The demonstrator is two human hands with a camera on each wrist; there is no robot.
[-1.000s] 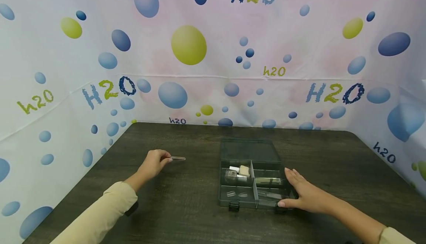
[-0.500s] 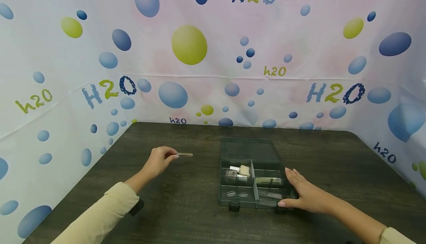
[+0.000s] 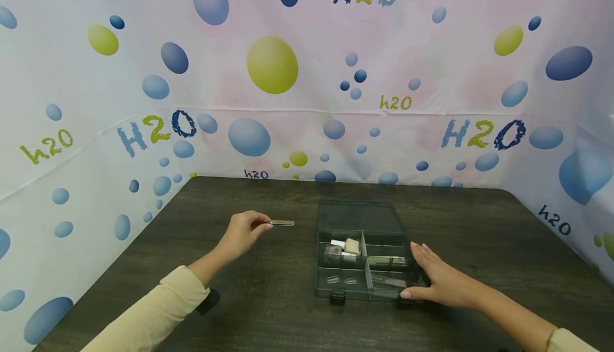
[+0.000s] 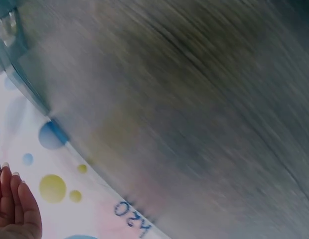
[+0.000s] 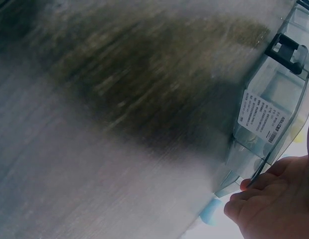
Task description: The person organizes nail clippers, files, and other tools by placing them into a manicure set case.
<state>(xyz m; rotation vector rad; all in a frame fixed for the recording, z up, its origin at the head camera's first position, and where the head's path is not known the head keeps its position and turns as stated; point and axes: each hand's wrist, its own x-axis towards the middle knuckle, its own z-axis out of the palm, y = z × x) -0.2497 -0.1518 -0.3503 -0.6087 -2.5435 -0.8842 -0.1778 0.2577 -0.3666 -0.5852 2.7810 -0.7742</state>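
My left hand [image 3: 244,234] pinches one end of a small, slim, shiny metal nail clipper [image 3: 282,223], its rounded end pointing right, above the table. The open translucent grey divider box [image 3: 328,290] lies to its right. My right hand [image 3: 443,277] rests on the box's right side, fingers along the side rim and thumb at the front right corner. Two small bottles with white caps, one cream [image 3: 352,246] and one clear [image 3: 333,254], share the upper left compartment. Two clear nail tips [image 3: 351,281] sit below them. In the left wrist view, only the left hand's fingers [image 4: 26,204] show.
A greenish tube-like item [image 3: 387,261] and a flat clear-grey strip [image 3: 389,281] lie in the box's right compartments. Its lid [image 3: 360,216] is folded back onto the dark wooden table [image 3: 268,309]. A patterned curtain [image 3: 316,144] hangs behind the table's far edge.
My left hand has moved to the right with the nail clipper, nearer the box. The right hand and the box have stayed in place.
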